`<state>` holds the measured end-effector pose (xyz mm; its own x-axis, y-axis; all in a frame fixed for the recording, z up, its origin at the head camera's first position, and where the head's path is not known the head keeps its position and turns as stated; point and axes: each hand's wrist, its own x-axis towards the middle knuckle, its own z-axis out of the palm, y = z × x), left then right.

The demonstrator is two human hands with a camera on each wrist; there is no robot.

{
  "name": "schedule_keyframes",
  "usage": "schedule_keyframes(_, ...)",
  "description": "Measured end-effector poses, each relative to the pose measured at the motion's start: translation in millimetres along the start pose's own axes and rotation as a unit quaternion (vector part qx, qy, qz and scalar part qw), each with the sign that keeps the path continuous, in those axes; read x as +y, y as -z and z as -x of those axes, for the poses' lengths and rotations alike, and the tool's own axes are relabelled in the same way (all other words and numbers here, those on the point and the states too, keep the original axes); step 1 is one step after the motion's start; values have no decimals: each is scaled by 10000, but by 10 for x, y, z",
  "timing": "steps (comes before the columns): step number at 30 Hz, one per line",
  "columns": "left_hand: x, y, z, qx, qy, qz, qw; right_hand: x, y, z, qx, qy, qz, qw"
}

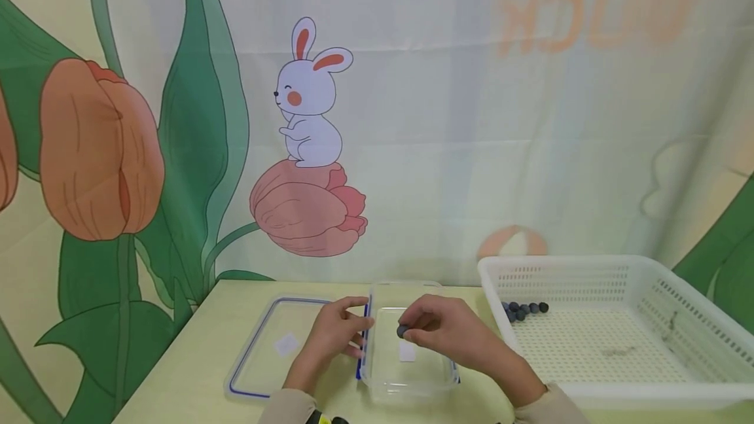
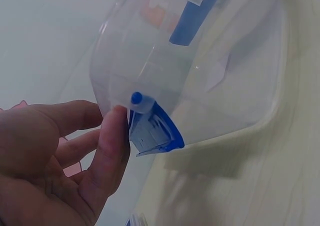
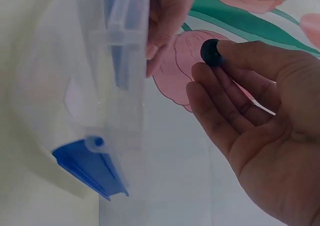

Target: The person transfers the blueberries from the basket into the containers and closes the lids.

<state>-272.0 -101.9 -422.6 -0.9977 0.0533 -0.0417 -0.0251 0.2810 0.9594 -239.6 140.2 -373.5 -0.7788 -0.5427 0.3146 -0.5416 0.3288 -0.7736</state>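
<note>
A clear plastic food container (image 1: 383, 375) with blue side latches (image 2: 155, 131) stands on the table, its top uncovered. My left hand (image 1: 332, 334) holds its left wall near the rim, thumb and fingers bent around the edge beside a latch. Over the container, my right hand (image 1: 453, 331) pinches a single dark blueberry (image 3: 210, 52) between thumb and fingertips. In the right wrist view, the berry is beyond the rim and apart from the wall. A small white square (image 1: 407, 351) shows through the container's base.
Left of the container lies its flat clear lid (image 1: 243, 365) with a blue seal. A white perforated basket (image 1: 618, 392) occupies the right side, with several blueberries (image 1: 521, 311) gathered in its far left corner. A printed curtain (image 1: 424, 169) hangs behind the table (image 1: 171, 385).
</note>
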Motion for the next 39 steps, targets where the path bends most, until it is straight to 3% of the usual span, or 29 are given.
schedule_keyframes(9,-27,16,-9,-76,-75,41,9999,105,-246,-47,-337,-74,-116,9993)
schedule_keyframes(19,-49,31,-17,-129,-122,149,9997,206,-465,-73,-563,-121,187,9982)
schedule_keyframes(39,-54,25,-4,-100,-121,212,9997,265,-516,-69,-799,-150,388,9959)
